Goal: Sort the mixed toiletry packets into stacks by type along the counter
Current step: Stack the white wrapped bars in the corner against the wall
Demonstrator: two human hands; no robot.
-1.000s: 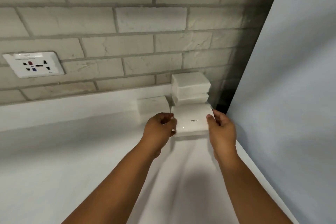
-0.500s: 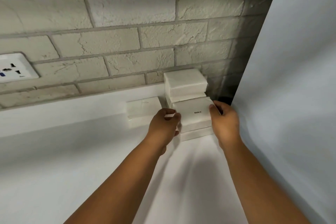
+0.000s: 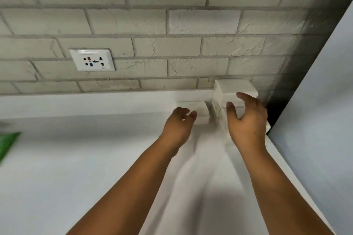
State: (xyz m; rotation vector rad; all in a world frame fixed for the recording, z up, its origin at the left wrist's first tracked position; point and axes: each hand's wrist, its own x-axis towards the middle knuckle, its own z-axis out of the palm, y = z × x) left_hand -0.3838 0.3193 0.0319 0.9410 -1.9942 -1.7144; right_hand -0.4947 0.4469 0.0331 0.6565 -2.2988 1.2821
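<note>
The tall stack of white packets [image 3: 232, 93] sits at the far right corner of the counter [image 3: 76, 168], pushed up against the brick wall [image 3: 172, 25], and a lower stack [image 3: 192, 108] sits just to its left, close beside it. Everything's a bit motion-blurred, so I can't tell how many packets are in each or read any print.

Both hands look empty. The right hand [image 3: 246, 120] hovers in front of the tall stack with fingers spread loose and wide — whether the tips are touching the packets I honestly can't tell. The left hand [image 3: 179, 126] is near the low stack, fingers softly curled, holding nothing.

My read is this is the let-go-and-tidy bit. To do it well I'd square the edges with flat fingers from both sides and draw the hands off low and slow — a tall pile of slick packets probably slides easily.

Off at the left edge there's something green [image 3: 7, 145], maybe more packets, and a wall socket [image 3: 92, 60] above the counter.
</note>
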